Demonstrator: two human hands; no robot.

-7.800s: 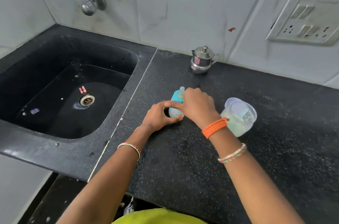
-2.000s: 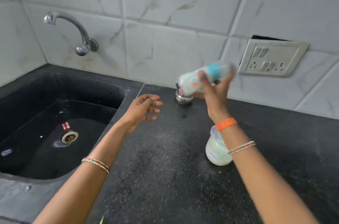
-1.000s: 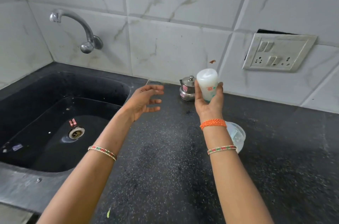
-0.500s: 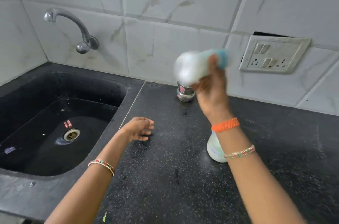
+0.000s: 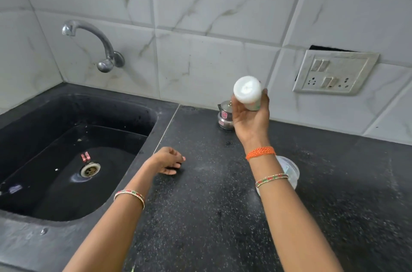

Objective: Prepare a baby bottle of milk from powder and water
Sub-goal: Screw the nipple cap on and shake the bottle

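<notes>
My right hand (image 5: 250,119) holds the baby bottle (image 5: 247,92) raised above the counter, upside down, its round white base turned toward me and white milk inside. The teat end is hidden behind my palm. My left hand (image 5: 168,160) rests low on the black counter (image 5: 200,216) near the sink edge, fingers loosely curled, holding nothing. A clear plastic powder jar (image 5: 289,171) stands on the counter, partly hidden behind my right forearm.
A small steel lidded pot (image 5: 224,117) stands at the back wall, just behind the raised bottle. The black sink (image 5: 66,160) lies to the left with a tap (image 5: 98,46) above it. A switch and socket plate (image 5: 334,72) is on the tiled wall at right.
My right hand has swung the bottle from a sideways tilt back to base-up, as in a shaking motion. My left hand has dropped from mid-air onto the counter.
</notes>
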